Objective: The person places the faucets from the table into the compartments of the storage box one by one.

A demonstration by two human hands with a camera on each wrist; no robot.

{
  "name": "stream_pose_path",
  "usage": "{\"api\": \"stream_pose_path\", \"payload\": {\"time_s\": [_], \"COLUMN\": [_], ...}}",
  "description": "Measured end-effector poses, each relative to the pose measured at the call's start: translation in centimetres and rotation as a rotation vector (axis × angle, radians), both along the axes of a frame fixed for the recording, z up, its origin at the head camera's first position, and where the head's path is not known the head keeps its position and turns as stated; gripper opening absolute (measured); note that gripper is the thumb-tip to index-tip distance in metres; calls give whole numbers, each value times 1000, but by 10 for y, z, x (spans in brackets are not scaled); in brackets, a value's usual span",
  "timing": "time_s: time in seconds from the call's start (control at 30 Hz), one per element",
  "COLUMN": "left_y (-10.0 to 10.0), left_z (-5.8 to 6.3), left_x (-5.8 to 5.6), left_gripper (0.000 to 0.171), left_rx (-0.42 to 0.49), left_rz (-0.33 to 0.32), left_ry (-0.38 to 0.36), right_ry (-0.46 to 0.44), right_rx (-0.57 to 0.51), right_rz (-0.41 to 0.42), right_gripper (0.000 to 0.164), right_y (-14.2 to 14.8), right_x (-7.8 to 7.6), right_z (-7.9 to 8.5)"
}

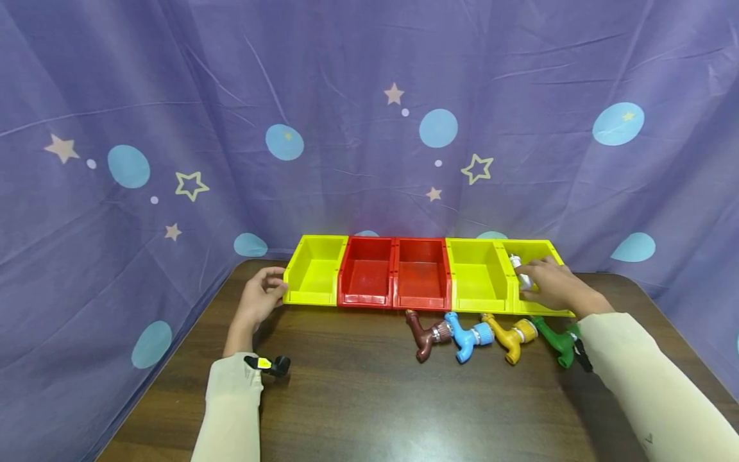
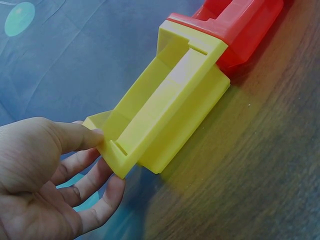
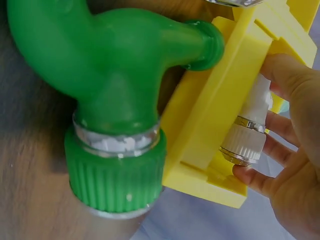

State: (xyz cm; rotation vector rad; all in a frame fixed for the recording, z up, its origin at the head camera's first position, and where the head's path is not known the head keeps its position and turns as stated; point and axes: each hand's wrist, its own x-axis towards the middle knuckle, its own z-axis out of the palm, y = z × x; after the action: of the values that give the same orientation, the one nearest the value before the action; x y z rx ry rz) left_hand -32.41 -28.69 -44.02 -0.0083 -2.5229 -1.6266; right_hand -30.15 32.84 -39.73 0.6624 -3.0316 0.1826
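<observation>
At the left end of the row, my left hand (image 1: 262, 296) pinches the side edge of a yellow bin (image 2: 172, 135), thumb over its rim and fingers curled against the outer side. My right hand (image 1: 559, 287) reaches into the rightmost yellow bin (image 3: 210, 105). There it holds a white plastic tap (image 3: 248, 135), thumb near one end and fingertips along its ribbed knob. Part of the tap hides behind the bin's front wall in the right wrist view. A green tap (image 3: 120, 75) lies just in front of that bin, below the right wrist.
Two red bins (image 1: 366, 300) and another yellow bin (image 1: 479, 307) stand between the end bins. Along their front on the wooden table (image 1: 358, 398) lie a brown tap (image 1: 426, 337), a blue tap (image 1: 470, 337) and a yellow tap (image 1: 512, 339). A purple curtain (image 1: 346, 77) hangs behind.
</observation>
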Motion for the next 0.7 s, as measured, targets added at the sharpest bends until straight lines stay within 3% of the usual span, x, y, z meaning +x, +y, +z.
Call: {"api": "stream_pose_path", "payload": {"time_s": [0.7], "left_y": [2], "left_z": [3], "left_x": [1], "left_gripper": [41], "left_rx": [-13], "left_rz": [13], "left_ry": [-5], "right_ry": [-104], "right_rx": [72], "right_rz": [-28], "right_gripper": [47], "right_y": [-2], "right_x": [-16], "right_z": [-7]}}
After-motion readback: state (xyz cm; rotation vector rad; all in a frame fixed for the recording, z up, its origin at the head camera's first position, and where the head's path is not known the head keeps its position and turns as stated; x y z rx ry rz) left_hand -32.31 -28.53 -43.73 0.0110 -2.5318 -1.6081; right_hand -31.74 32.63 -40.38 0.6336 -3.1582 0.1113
